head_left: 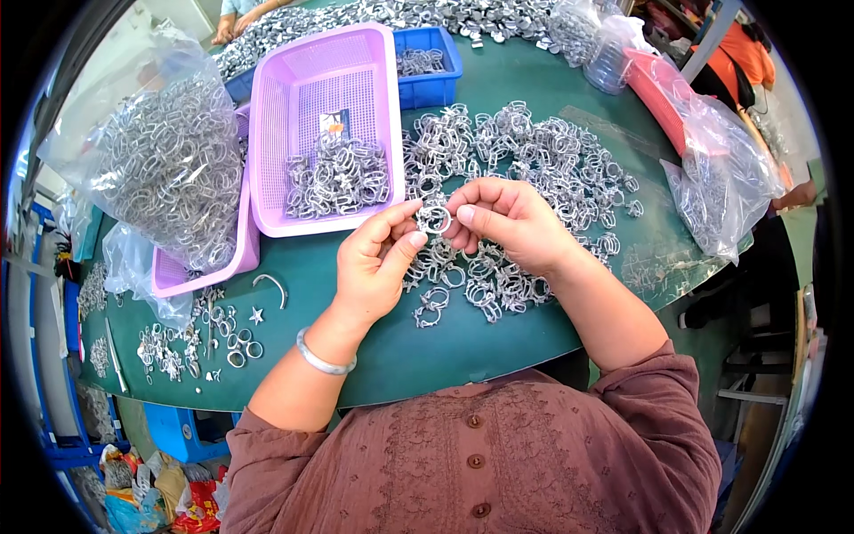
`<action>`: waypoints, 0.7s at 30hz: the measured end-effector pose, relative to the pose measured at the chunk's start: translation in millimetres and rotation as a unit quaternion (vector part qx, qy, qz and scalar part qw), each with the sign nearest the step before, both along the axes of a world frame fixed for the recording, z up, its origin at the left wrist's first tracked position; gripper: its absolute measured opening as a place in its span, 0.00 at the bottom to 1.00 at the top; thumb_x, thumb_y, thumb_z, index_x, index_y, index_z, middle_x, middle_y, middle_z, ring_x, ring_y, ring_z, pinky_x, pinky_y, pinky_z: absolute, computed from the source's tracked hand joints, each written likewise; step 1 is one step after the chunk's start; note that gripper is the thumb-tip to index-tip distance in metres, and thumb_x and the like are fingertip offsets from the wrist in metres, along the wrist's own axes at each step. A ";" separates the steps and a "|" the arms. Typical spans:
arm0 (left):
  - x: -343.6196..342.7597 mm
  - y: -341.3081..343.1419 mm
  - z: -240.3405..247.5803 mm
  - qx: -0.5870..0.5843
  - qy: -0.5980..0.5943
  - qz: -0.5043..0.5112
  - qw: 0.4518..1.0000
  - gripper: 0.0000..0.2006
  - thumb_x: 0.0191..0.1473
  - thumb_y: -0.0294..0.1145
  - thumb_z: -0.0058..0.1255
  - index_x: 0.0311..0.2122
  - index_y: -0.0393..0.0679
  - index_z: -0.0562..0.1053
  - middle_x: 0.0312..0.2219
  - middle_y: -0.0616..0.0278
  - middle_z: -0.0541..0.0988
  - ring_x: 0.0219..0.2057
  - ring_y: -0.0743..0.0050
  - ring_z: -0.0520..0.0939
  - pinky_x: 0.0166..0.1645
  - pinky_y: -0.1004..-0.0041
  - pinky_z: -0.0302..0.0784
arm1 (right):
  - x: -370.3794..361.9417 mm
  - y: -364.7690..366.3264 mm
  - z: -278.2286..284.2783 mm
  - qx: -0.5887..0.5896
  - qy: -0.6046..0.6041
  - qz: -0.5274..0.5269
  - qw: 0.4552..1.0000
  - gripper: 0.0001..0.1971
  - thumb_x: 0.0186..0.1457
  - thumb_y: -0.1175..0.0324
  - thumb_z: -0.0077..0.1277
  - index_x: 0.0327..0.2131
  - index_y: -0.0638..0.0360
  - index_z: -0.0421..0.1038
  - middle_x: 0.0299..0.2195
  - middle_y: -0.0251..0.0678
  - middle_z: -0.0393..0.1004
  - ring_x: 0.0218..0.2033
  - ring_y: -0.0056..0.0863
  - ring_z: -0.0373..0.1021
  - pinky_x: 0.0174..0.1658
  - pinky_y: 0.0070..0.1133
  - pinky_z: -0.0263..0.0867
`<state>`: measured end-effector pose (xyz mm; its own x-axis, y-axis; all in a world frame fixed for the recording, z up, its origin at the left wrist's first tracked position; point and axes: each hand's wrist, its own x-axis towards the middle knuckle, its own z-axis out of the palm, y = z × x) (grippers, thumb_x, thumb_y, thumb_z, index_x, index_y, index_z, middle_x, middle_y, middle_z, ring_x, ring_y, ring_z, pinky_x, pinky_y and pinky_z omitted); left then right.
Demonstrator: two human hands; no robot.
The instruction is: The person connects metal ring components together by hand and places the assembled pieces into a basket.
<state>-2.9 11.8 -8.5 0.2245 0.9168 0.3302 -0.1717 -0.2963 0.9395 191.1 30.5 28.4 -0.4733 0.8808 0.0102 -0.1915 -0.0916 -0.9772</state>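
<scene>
Between my two hands, a silver-grey metal ring (434, 220) is held up over the green table. My left hand (378, 258) pinches its left side with thumb and fingertips. From the other side, my right hand (507, 222) grips it, thumb and curled fingers closed at its edge. Under and behind the hands spreads a loose pile of similar metal rings (551, 165), some joined in clusters. Just behind my left hand, a tilted pink basket (267, 133) holds a heap of rings (338, 178) and a small card (334, 123).
A clear bag of rings (169, 151) leans in another pink basket (205, 282) at left. Blue bins (436, 89) stand behind. Loose rings (236, 347) and tweezers (116, 356) lie at left front. A plastic bag (712, 196) hangs over the right edge. Another person's hands (233, 27) show at far left.
</scene>
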 end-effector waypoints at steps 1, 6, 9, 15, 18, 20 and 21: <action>-0.1 0.0 -0.4 -0.006 -0.005 -0.001 1.000 0.16 0.50 0.19 0.46 0.46 0.36 0.67 0.30 0.68 0.71 0.32 0.86 0.71 0.36 0.85 0.67 | -0.2 -0.1 0.6 -0.007 -0.002 -0.002 1.000 0.08 0.53 0.72 0.45 0.36 0.65 0.66 0.27 0.36 0.73 0.26 0.18 0.68 0.31 0.15 0.65; -0.1 -0.4 -2.1 -0.031 -0.023 -0.025 0.999 0.16 0.50 0.19 0.46 0.47 0.36 0.66 0.30 0.68 0.71 0.31 0.87 0.70 0.35 0.85 0.67 | -0.9 -1.4 1.6 -0.010 -0.004 -0.009 1.000 0.09 0.51 0.72 0.48 0.36 0.65 0.66 0.26 0.35 0.73 0.25 0.17 0.68 0.29 0.14 0.65; 1.3 -1.6 -1.0 -0.036 -0.023 -0.034 0.999 0.17 0.50 0.19 0.46 0.47 0.36 0.66 0.29 0.68 0.71 0.30 0.87 0.70 0.34 0.85 0.67 | -1.3 -1.8 2.3 -0.013 -0.005 -0.013 1.000 0.08 0.49 0.74 0.50 0.35 0.65 0.66 0.25 0.33 0.72 0.25 0.17 0.67 0.29 0.14 0.64; 2.6 -1.5 1.7 -0.022 -0.039 -0.043 0.998 0.17 0.50 0.17 0.45 0.47 0.36 0.65 0.29 0.68 0.69 0.31 0.86 0.70 0.36 0.85 0.67 | -1.5 -1.6 -0.2 -0.007 -0.014 -0.023 1.000 0.08 0.47 0.77 0.51 0.33 0.63 0.66 0.24 0.30 0.70 0.26 0.15 0.67 0.29 0.13 0.64; 3.4 -1.0 2.2 0.003 -0.060 -0.053 0.997 0.18 0.49 0.16 0.46 0.47 0.36 0.66 0.31 0.68 0.69 0.33 0.85 0.70 0.37 0.84 0.67 | -2.8 -2.0 -1.5 0.001 -0.008 -0.024 1.000 0.08 0.46 0.78 0.51 0.32 0.62 0.67 0.26 0.29 0.70 0.27 0.14 0.67 0.31 0.14 0.65; 3.2 -1.2 2.4 0.019 -0.066 -0.053 0.996 0.18 0.48 0.16 0.46 0.47 0.36 0.66 0.32 0.67 0.68 0.33 0.85 0.70 0.38 0.84 0.67 | -3.1 -1.5 -2.7 0.005 -0.002 -0.024 1.000 0.07 0.46 0.79 0.51 0.32 0.62 0.67 0.27 0.29 0.70 0.28 0.14 0.67 0.33 0.14 0.65; 2.8 -1.2 2.6 0.026 -0.054 -0.048 0.997 0.17 0.48 0.16 0.46 0.46 0.36 0.66 0.33 0.67 0.68 0.34 0.84 0.71 0.38 0.84 0.68 | -2.5 -0.6 -3.6 0.020 -0.011 -0.015 1.000 0.07 0.45 0.79 0.51 0.32 0.62 0.67 0.27 0.29 0.70 0.29 0.14 0.67 0.34 0.14 0.65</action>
